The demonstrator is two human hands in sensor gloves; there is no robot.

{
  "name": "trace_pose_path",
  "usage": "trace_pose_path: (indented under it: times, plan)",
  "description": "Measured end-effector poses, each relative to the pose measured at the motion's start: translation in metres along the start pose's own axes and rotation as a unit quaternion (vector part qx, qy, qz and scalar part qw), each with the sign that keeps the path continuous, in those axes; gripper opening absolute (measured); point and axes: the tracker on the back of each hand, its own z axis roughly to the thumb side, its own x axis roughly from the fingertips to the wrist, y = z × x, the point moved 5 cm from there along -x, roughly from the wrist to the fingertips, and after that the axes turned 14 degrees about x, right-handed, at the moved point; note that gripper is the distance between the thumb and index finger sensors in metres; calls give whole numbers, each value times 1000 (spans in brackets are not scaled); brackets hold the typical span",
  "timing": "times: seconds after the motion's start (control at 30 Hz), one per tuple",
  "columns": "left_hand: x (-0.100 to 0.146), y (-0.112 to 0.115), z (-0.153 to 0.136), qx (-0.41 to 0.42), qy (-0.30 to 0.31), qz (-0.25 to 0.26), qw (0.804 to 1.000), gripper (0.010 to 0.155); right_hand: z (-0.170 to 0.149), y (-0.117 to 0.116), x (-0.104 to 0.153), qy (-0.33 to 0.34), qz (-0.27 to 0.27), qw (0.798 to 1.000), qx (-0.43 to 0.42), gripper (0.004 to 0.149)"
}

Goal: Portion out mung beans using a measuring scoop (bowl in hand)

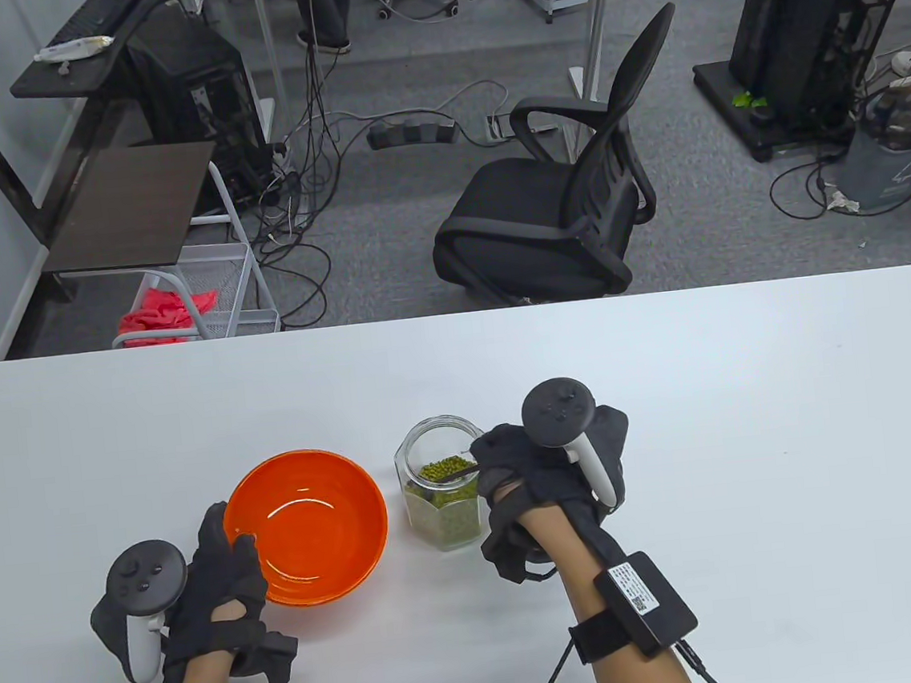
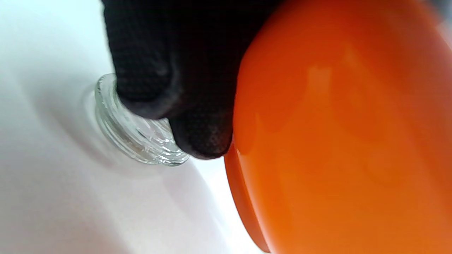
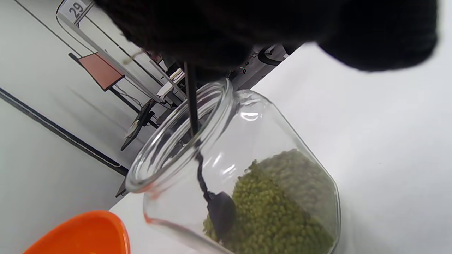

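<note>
An orange bowl (image 1: pixel 312 524) is held at its left rim by my left hand (image 1: pixel 229 540), thumb on the inside; its outer wall fills the left wrist view (image 2: pixel 335 141) beside my gloved fingers (image 2: pixel 197 134). A clear glass jar (image 1: pixel 442 512) of green mung beans (image 3: pixel 282 208) stands right of the bowl. My right hand (image 1: pixel 490 463) pinches the thin dark handle (image 3: pixel 191 102) of a measuring scoop (image 3: pixel 221 211). The scoop's head is inside the jar, at the beans. I cannot tell whether the bowl is off the table.
The white table (image 1: pixel 752 409) stretches wide to the right and far side. The jar's threaded neck (image 2: pixel 137 141) shows behind my left fingers. A black office chair (image 1: pixel 563 202) and a small side rack (image 1: pixel 173 248) stand beyond the far edge.
</note>
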Motion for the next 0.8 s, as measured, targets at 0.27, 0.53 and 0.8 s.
trace_pose_path:
  times: [0.27, 0.53, 0.8]
  plan:
    - [0, 2, -1, -4, -2, -2, 1000, 63, -27, 7, 2, -21, 5, 996, -85, 39]
    - [0, 5, -3, -6, -9, -4, 1000, 63, -48, 9, 3, -27, 3, 988, -151, 39]
    - [-1, 8, -6, -3, -14, -9, 1000, 63, -64, 18, 7, -27, -5, 982, -188, 39]
